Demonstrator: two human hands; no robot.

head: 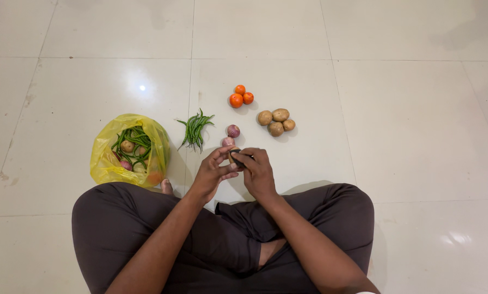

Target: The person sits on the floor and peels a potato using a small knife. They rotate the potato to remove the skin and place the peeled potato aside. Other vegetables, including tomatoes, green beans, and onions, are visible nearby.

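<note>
Fingers of left hand [211, 173] and right hand [258, 171] clamp one small dark object [236, 157]; probably light, firm, best held by sides.

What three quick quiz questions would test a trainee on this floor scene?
1. True or false: the small round orange tomatoes lie inside the crumpled yellow plastic bag.
2. How many brown oval potatoes sit grouped on the white tiled floor?
3. Which pile lies nearest the bag: A) potatoes, B) long green beans, C) tomatoes?

Key: 1 false, they lie on the floor apart from it; 2 four; 3 B. Extra: left hand and right hand meet around a small dark thing, unclear.
</note>
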